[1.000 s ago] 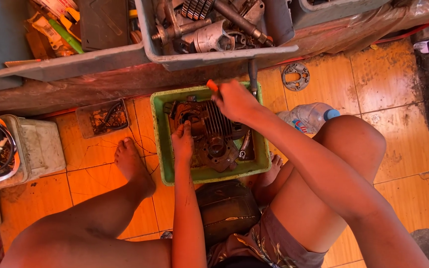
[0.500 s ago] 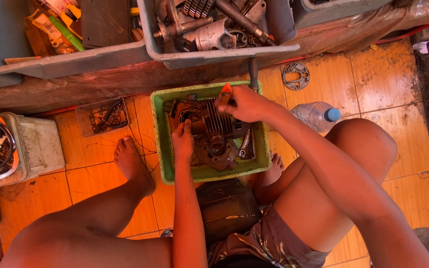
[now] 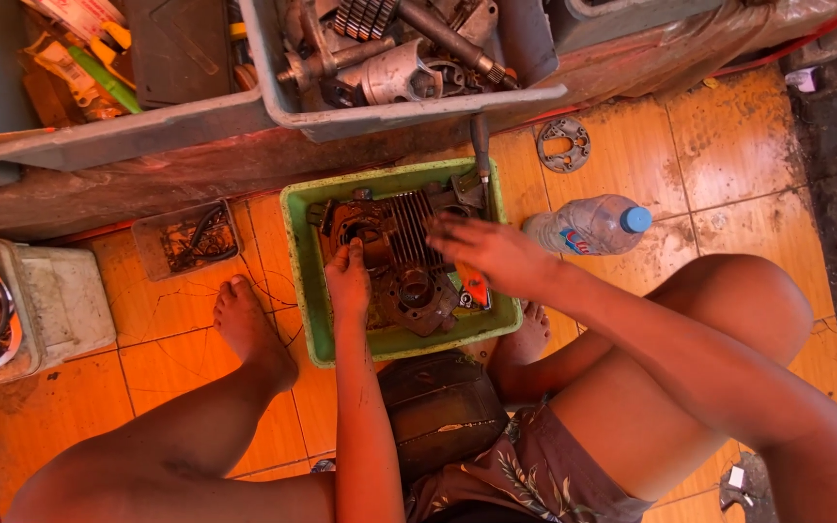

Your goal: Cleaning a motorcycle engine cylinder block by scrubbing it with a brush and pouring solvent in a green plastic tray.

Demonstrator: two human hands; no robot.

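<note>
A small tray of parts [image 3: 186, 240] is seen at the left on the tiled floor [image 3: 728, 155]. The left hand [image 3: 348, 281] is pressed flat, grip empty, on the engine block [image 3: 394, 261] in the green tub [image 3: 302, 281]. The right hand [image 3: 491, 254], earlier at the tub's far rim, has been brought down over the fins; an orange tool [image 3: 477, 289] shows beneath it, its grip cannot be told.

plastic water bottle [image 3: 588, 226], round metal gasket [image 3: 563, 144], grey parts bins [image 3: 409, 111]

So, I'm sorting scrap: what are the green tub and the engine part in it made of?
Green tub: likely plastic, with a uniform colour, rounded rim and grime-stained walls. Engine part: apparently cast metal, dull, dark and oily, with cooling fins.
</note>
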